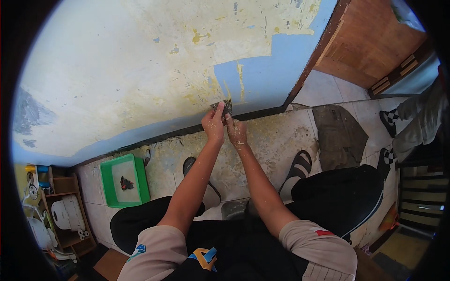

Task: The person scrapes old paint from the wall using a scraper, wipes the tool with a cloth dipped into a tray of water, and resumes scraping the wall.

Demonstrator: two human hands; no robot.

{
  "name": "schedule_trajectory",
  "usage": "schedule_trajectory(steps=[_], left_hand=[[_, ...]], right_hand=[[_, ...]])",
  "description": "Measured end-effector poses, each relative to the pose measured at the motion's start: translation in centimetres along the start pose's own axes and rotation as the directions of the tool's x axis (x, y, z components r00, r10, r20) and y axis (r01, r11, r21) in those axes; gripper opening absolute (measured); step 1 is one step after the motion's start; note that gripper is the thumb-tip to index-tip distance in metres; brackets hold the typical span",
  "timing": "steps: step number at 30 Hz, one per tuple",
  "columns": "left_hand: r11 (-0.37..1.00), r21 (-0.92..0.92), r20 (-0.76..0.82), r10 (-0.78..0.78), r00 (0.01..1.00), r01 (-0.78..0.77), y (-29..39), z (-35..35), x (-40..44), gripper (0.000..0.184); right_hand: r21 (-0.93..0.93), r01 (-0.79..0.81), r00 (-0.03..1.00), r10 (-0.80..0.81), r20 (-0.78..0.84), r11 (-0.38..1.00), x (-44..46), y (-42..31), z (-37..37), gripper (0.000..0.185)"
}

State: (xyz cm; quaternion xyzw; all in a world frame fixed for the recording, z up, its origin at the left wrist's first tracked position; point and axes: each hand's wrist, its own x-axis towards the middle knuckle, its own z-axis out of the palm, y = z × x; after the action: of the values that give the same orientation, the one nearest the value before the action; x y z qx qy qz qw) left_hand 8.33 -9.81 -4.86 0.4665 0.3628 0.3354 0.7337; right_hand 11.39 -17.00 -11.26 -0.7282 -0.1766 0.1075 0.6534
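Observation:
Both hands meet at the lower part of the wall, near the edge of a blue painted area. My left hand is closed on a dark, flat scraper, its fingers near the tool's left side. My right hand is just beside it, with fingertips pressed on the scraper's lower right part. The scraper lies against the wall. Yellowish patches and peeled marks surround it. Pale flakes cling to the right hand and forearm.
Paint debris covers the floor along the wall. A green basin holds a dark cloth. Sandals are on my feet. A grey-brown cloth lies right. Another person's legs stand far right. A wooden shelf is at left.

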Motion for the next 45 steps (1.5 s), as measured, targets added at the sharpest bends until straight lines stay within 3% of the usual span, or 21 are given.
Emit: schedule_trajectory(steps=[2,6,18,24,26,30,33,36,38,39,41,42,44,45], left_hand=[[0.993,0.078,0.02,-0.087,0.996,0.085,-0.1,-0.6,-0.1,0.032],[0.993,0.054,-0.021,-0.108,0.994,0.109,0.8,0.1,-0.6,0.033],[0.997,0.052,-0.086,-0.058,0.995,0.062,2.1,0.5,-0.4,0.039],[0.999,0.045,-0.052,-0.007,0.999,0.009,0.9,0.0,0.0,0.042],[0.994,0.086,-0.091,-0.066,0.994,0.074,1.2,0.3,-0.3,0.041],[0.997,0.07,-0.083,-0.027,0.996,0.032,1.6,0.4,0.3,0.04],[0.999,0.018,-0.019,0.035,0.999,-0.034,3.4,1.2,-0.3,0.039],[1.0,0.022,-0.073,0.017,0.997,-0.016,4.1,1.7,-0.9,0.039],[0.994,0.107,-0.036,0.008,0.999,-0.004,2.5,0.7,-0.3,0.032],[0.995,0.104,-0.034,0.008,0.999,-0.005,2.2,0.8,-0.3,0.032],[0.998,0.051,-0.042,0.043,0.998,-0.041,1.8,0.9,0.0,0.034],[0.998,0.049,-0.04,0.045,0.998,-0.043,1.7,1.0,0.0,0.034],[0.984,0.161,-0.038,0.08,0.996,-0.073,1.8,0.9,-0.1,0.035],[0.984,0.16,-0.038,0.082,0.996,-0.075,1.6,0.7,-0.1,0.035]], right_hand=[[-0.028,-0.043,0.999,0.044,0.032,0.999,-0.2,-0.2,-0.4,0.054],[-0.028,-0.064,0.996,0.065,0.062,0.998,-0.4,-0.6,-0.4,0.056],[-0.02,-0.134,0.989,0.135,0.061,0.991,0.1,-1.6,0.6,0.056],[0.016,-0.063,0.997,0.062,0.036,0.998,0.0,-0.7,0.6,0.05],[-0.111,-0.156,0.985,0.163,0.054,0.981,-0.1,-0.6,0.4,0.048],[-0.073,-0.139,0.987,0.144,0.072,0.988,0.5,-2.6,0.4,0.047],[0.031,0.026,1.0,-0.027,0.013,0.999,0.8,-3.2,0.7,0.05],[0.14,-0.043,0.999,0.042,0.007,0.989,0.4,-3.6,0.3,0.054],[0.535,-0.411,0.91,0.371,0.187,0.738,0.2,-0.6,-0.2,0.058],[0.534,-0.408,0.911,0.369,0.184,0.74,-0.2,-0.7,-0.3,0.058],[0.734,-0.539,0.792,0.546,0.274,0.413,-1.0,-0.8,-0.2,0.058],[0.734,-0.537,0.794,0.544,0.273,0.415,-1.3,-1.3,-0.3,0.058],[0.807,-0.58,0.654,0.652,0.383,0.108,-1.7,-2.1,-0.2,0.057],[0.807,-0.581,0.655,0.65,0.384,0.109,-1.9,-1.7,0.2,0.057]])
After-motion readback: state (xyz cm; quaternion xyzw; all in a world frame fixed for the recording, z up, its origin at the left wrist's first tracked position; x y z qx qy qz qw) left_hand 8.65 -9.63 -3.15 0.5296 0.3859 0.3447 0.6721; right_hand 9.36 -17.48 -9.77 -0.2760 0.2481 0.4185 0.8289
